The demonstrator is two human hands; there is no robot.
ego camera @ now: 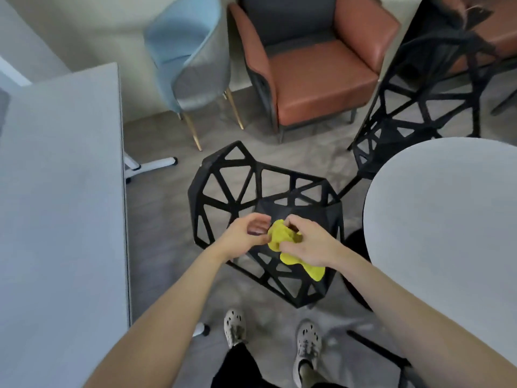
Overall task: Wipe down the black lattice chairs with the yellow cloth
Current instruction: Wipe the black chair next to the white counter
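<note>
Right hand (310, 242) grips the crumpled yellow cloth (282, 236) over a black lattice chair (310, 217). Its left hand (246, 236) curls beside the cloth, but I cannot tell if it holds. Wiping looks barely begun, and a second black lattice chair (447, 42) waits.

On your left runs a long pale grey table (61, 191), its white wheeled foot (151, 165) sticking out over the grey floor (162, 219). On your right you have a round grey tabletop (447, 219). Ahead of you, against the plain light wall (84, 29), stands a pale blue tub chair (190, 51) on slim gold legs (193, 133), and just beside it a rust-brown leather armchair (316, 77) with a dark back cushion. Part of a second brown seat (500, 35) shows at your far right. The light is soft and even
</note>
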